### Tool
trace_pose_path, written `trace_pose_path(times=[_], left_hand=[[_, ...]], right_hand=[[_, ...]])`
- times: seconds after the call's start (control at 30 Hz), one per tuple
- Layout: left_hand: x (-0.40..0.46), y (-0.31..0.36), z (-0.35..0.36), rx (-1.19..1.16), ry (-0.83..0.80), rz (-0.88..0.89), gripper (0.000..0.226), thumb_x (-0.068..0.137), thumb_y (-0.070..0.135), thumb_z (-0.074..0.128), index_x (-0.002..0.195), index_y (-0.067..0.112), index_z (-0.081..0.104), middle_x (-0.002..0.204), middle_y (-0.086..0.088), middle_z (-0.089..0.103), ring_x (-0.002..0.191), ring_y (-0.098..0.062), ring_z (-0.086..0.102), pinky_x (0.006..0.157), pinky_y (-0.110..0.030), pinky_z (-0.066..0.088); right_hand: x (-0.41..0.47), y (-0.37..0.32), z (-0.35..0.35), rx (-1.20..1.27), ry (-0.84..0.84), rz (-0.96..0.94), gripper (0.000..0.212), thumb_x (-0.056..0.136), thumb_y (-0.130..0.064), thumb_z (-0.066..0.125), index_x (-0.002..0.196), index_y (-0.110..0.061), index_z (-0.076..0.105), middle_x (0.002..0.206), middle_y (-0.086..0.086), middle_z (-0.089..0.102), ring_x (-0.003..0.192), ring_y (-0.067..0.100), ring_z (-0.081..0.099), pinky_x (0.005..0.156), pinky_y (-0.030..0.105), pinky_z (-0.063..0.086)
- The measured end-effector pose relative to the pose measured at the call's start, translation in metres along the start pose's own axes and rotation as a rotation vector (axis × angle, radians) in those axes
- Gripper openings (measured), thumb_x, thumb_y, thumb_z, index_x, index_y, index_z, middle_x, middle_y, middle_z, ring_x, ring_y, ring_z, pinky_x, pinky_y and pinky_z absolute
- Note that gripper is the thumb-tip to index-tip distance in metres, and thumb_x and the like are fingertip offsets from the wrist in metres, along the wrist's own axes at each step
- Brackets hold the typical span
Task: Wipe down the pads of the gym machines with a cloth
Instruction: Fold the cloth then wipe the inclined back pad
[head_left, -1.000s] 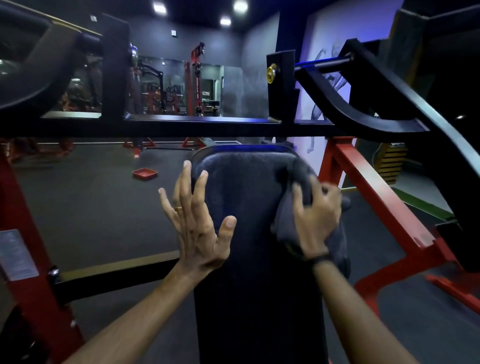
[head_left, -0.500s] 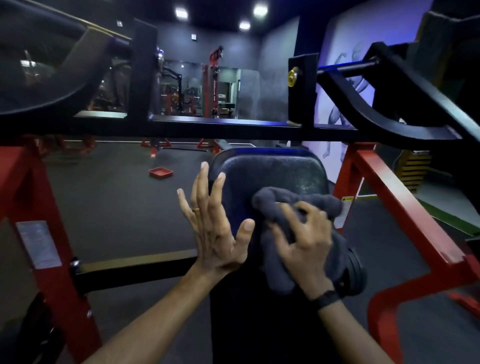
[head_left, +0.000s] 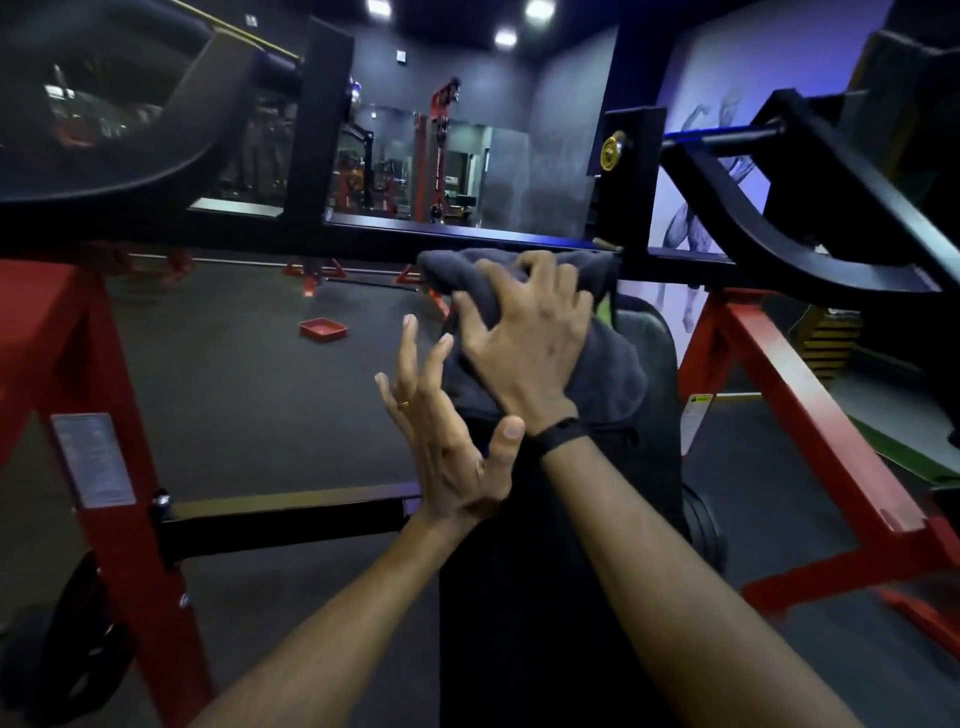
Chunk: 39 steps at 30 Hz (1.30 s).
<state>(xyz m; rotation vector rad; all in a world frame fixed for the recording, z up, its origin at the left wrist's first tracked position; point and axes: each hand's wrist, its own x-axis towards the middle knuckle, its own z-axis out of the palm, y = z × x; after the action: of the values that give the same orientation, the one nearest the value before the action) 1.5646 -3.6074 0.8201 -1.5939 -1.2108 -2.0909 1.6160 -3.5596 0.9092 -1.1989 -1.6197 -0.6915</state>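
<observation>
A dark upright pad (head_left: 644, 395) of a red-and-black gym machine stands in front of me. A dark grey cloth (head_left: 613, 358) is draped over its top left part. My right hand (head_left: 524, 338) lies on the cloth with fingers spread and curled into it, pressing it against the top of the pad. My left hand (head_left: 441, 436) is held upright against the pad's left edge, fingers straight and spread, holding nothing. Much of the pad's upper face is hidden by the cloth and my hands.
A black crossbar (head_left: 363, 234) runs just above the pad's top. Red frame legs (head_left: 810, 410) slant at right and left (head_left: 104, 415). A curved black lever arm (head_left: 753, 228) hangs at upper right. A red tray (head_left: 323, 329) lies on the dark floor beyond.
My right hand has slid the cloth up and leftward from the pad's middle to its top left corner. My left hand has stayed against the pad's left edge.
</observation>
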Motion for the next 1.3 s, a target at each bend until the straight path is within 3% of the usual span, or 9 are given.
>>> trace_pose_path(times=[0.13, 0.27, 0.4, 0.47, 0.53, 0.67, 0.83, 1.2, 1.3], left_hand=[[-0.001, -0.003, -0.006, -0.026, 0.105, -0.080, 0.078, 0.096, 0.064, 0.036, 0.138, -0.002, 0.041, 0.157, -0.027, 0.028, 0.143, -0.035, 0.035, 0.103, -0.074, 0.028], [-0.023, -0.015, -0.029, 0.039, 0.075, -0.119, 0.078, 0.097, 0.065, 0.034, 0.138, -0.001, 0.041, 0.159, -0.017, 0.027, 0.148, -0.031, 0.030, 0.110, -0.073, 0.017], [-0.032, -0.023, -0.053, 0.066, 0.009, -0.102, 0.070, 0.094, 0.069, 0.033, 0.149, 0.027, 0.031, 0.162, -0.015, 0.025, 0.146, -0.031, 0.035, 0.116, -0.068, 0.006], [-0.046, -0.023, -0.061, 0.114, -0.075, -0.056, 0.073, 0.093, 0.070, 0.033, 0.147, 0.021, 0.035, 0.161, -0.018, 0.026, 0.147, -0.032, 0.033, 0.115, -0.070, 0.006], [-0.068, -0.023, -0.068, 0.157, -0.175, -0.004, 0.079, 0.094, 0.068, 0.034, 0.139, 0.005, 0.043, 0.160, -0.021, 0.027, 0.148, -0.034, 0.030, 0.113, -0.073, 0.006], [-0.116, -0.024, -0.087, 0.201, -0.309, 0.072, 0.077, 0.094, 0.068, 0.035, 0.137, 0.005, 0.042, 0.158, -0.026, 0.026, 0.147, -0.040, 0.028, 0.112, -0.075, 0.007], [-0.125, -0.026, -0.102, 0.200, -0.311, 0.047, 0.076, 0.094, 0.072, 0.031, 0.136, 0.009, 0.042, 0.158, -0.025, 0.026, 0.150, -0.035, 0.024, 0.112, -0.076, 0.005], [-0.028, -0.034, -0.092, 0.205, -0.045, -0.083, 0.081, 0.093, 0.067, 0.034, 0.148, 0.008, 0.036, 0.163, -0.017, 0.018, 0.152, -0.025, 0.021, 0.116, -0.069, 0.002], [-0.035, -0.034, -0.088, 0.199, -0.034, -0.126, 0.073, 0.091, 0.056, 0.041, 0.148, 0.011, 0.036, 0.163, -0.015, 0.019, 0.151, -0.027, 0.023, 0.117, -0.068, 0.002]], right_hand=[[-0.021, -0.025, -0.002, -0.042, -0.075, -0.185, 0.027, 0.076, -0.044, 0.061, 0.096, -0.028, 0.069, 0.112, 0.008, 0.060, 0.091, 0.030, 0.048, 0.073, 0.041, 0.030], [-0.054, -0.018, -0.003, -0.021, -0.059, -0.232, 0.021, 0.080, -0.040, 0.063, 0.093, -0.024, 0.066, 0.118, 0.008, 0.059, 0.090, 0.029, 0.047, 0.071, 0.040, 0.030], [-0.108, -0.020, -0.007, -0.009, -0.068, -0.290, 0.010, 0.083, -0.031, 0.069, 0.085, -0.022, 0.066, 0.117, 0.008, 0.063, 0.083, 0.029, 0.050, 0.066, 0.039, 0.031], [-0.131, -0.018, -0.009, 0.012, -0.085, -0.276, 0.013, 0.085, -0.036, 0.070, 0.083, -0.023, 0.067, 0.116, 0.005, 0.064, 0.080, 0.027, 0.051, 0.066, 0.039, 0.032], [-0.153, -0.014, -0.014, 0.045, -0.076, -0.276, 0.018, 0.091, -0.040, 0.063, 0.087, -0.023, 0.069, 0.116, 0.005, 0.066, 0.078, 0.026, 0.054, 0.065, 0.038, 0.036], [-0.208, -0.008, -0.025, 0.053, -0.109, -0.275, 0.041, 0.105, -0.041, 0.035, 0.099, -0.025, 0.073, 0.115, 0.002, 0.068, 0.078, 0.022, 0.059, 0.064, 0.038, 0.042], [-0.280, 0.007, -0.038, 0.156, -0.237, -0.331, 0.030, 0.079, -0.042, 0.066, 0.104, -0.026, 0.069, 0.122, 0.001, 0.056, 0.087, 0.023, 0.053, 0.073, 0.039, 0.036], [-0.035, -0.040, -0.004, -0.128, -0.118, -0.192, 0.025, 0.070, -0.034, 0.068, 0.092, -0.022, 0.067, 0.110, 0.008, 0.056, 0.098, 0.029, 0.047, 0.073, 0.038, 0.024], [-0.037, -0.042, -0.006, -0.149, -0.155, -0.197, 0.024, 0.071, -0.033, 0.065, 0.092, -0.020, 0.065, 0.111, 0.009, 0.055, 0.097, 0.030, 0.047, 0.072, 0.039, 0.025]])
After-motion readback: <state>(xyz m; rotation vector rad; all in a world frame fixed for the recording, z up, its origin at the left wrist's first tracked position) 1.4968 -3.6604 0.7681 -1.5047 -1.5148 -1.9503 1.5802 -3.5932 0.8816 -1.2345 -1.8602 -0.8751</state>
